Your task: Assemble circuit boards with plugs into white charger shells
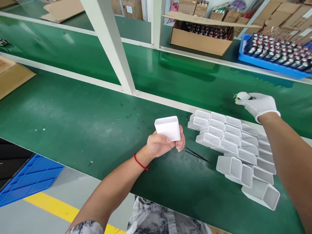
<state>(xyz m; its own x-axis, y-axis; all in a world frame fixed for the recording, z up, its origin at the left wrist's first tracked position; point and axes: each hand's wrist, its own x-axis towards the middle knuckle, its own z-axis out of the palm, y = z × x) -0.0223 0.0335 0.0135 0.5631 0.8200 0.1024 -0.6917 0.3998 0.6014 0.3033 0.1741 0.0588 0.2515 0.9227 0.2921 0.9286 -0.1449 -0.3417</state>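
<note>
My left hand, bare, grips a white rectangular plastic case with its open end up. Black tweezers stretch out from beside its fingers toward the table; whether the fingers hold them I cannot tell. Over the green belt, my right hand in a white glove is closed on a small white part with a yellow spot and thin wire ends. Below the right forearm, several similar white cases lie packed in slanting rows, their open ends facing me.
A white post rises between the green table and belt. Beyond the belt stand a cardboard box and a blue tray, both full of small wired parts. A blue crate is at lower left.
</note>
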